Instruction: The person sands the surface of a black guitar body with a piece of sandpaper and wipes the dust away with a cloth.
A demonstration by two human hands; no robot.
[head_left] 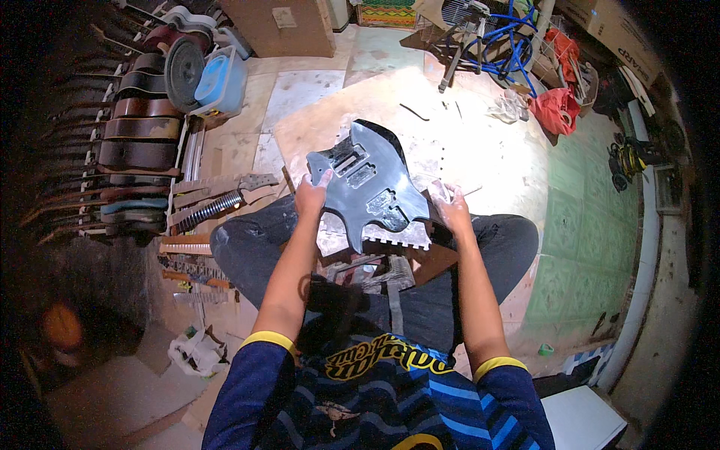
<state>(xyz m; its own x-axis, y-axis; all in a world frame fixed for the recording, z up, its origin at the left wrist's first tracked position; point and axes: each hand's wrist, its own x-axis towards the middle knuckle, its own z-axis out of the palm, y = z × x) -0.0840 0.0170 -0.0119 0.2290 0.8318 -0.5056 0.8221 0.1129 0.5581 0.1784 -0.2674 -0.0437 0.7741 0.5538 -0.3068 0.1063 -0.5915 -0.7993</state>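
A dark grey electric guitar body (pixel 394 180) with routed cavities is held tilted above my lap. Its surface looks matt, with a glossy black edge at the far side. My left hand (pixel 311 193) grips its left edge, the thumb lying on the face. At the opposite edge my right hand (pixel 450 208) is closed against the body, its fingers bent and whitened with dust. The undersides of both hands are hidden. A thin stick-like piece (pixel 472 190) shows just beyond my right fingers; whether it touches them I cannot tell.
Several guitars (pixel 142 127) hang in a rack at left, beside a blue tub (pixel 214 79). A guitar neck (pixel 259 181) lies near my left knee. Toothed foam mat (pixel 409 238) shows under the body. Blue cords (pixel 517 56) and a red bag (pixel 555 111) lie at far right.
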